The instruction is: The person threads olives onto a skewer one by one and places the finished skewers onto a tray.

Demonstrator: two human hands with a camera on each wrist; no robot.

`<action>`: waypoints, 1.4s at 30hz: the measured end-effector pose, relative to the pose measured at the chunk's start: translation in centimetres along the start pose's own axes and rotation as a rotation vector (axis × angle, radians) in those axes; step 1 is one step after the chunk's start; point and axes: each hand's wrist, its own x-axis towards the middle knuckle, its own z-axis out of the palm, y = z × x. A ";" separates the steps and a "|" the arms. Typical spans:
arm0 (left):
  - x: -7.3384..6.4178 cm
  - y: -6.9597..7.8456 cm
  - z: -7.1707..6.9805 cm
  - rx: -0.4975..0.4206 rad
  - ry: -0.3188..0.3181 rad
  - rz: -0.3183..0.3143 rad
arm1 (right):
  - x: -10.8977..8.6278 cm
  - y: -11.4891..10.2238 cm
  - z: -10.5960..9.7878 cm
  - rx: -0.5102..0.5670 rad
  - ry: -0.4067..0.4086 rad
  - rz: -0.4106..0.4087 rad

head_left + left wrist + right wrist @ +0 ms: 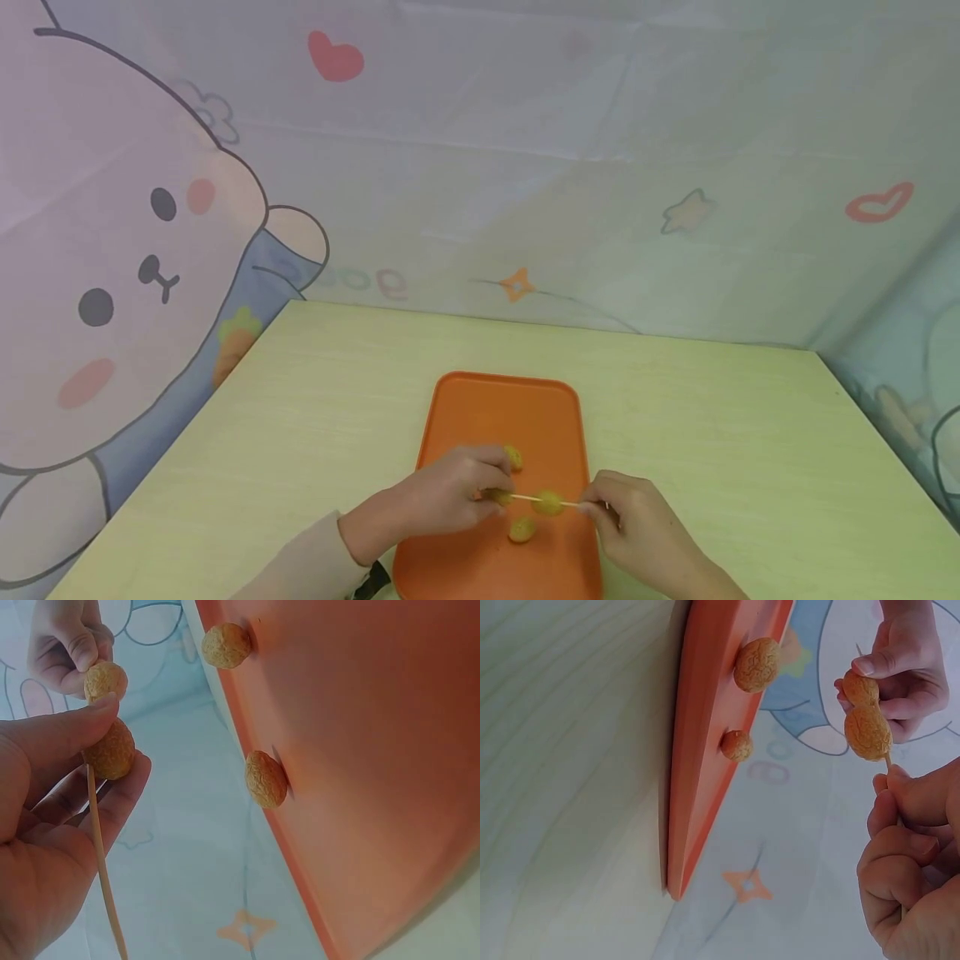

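A thin wooden skewer (525, 497) runs between both hands above the orange tray (510, 408). Two wrinkled golden-brown food balls are threaded on it. My left hand (453, 492) pinches one ball (112, 750) between thumb and fingers, and the stick's far end pokes out beyond that hand. Right beside it sits the second ball (868, 733), closer to my right hand (637, 521), which grips the skewer with thumb and curled fingers. In the right wrist view the two balls are side by side on the stick.
Two loose balls rest on the tray, one (522, 529) in front of the skewer and another (513, 458) behind it, partly covered by the left fingers. The tray stands on a pale yellow table (337, 400). A printed cloth (480, 167) hangs behind.
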 end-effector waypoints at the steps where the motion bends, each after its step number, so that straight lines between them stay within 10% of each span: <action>1: 0.0 0.0 0.0 0.004 0.003 0.004 | 0.0 0.0 0.0 0.000 0.000 0.003; 42: 0.9 0.2 1.1 -0.014 -0.073 -0.065 | -0.5 0.3 0.3 0.017 -0.040 0.006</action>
